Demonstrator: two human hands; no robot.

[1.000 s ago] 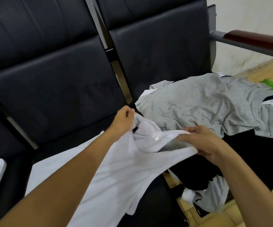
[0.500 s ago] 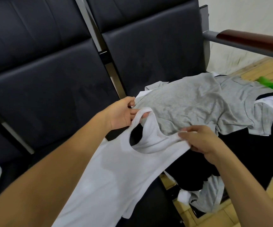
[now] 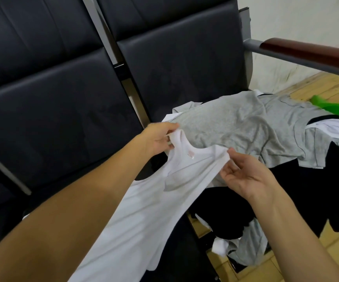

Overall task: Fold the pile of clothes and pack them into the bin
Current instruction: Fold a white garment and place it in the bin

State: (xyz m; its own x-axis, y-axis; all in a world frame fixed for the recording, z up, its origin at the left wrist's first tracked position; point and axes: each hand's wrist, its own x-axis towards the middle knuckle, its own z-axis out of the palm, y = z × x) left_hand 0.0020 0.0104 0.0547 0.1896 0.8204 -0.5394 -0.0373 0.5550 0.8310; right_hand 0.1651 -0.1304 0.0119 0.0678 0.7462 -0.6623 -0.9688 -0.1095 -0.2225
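Black padded seats point(image 3: 58, 110) fill the view, two backrests side by side with a metal frame strip point(image 3: 111, 47) running between them. Off to the right, a grey armrest point(image 3: 311, 55) topped in dark red-brown. Behind it, a pale wall point(image 3: 298, 15); below, light wooden flooring point(image 3: 335, 259).

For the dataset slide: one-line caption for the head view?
Left hand and right hand hold a white tank top by its straps, beside the unfolded clothes pile.

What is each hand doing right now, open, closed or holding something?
Left hand: fingers pinch one shoulder strap of the white tank top.
Right hand: palm up, thumb and fingers pinch the other strap.
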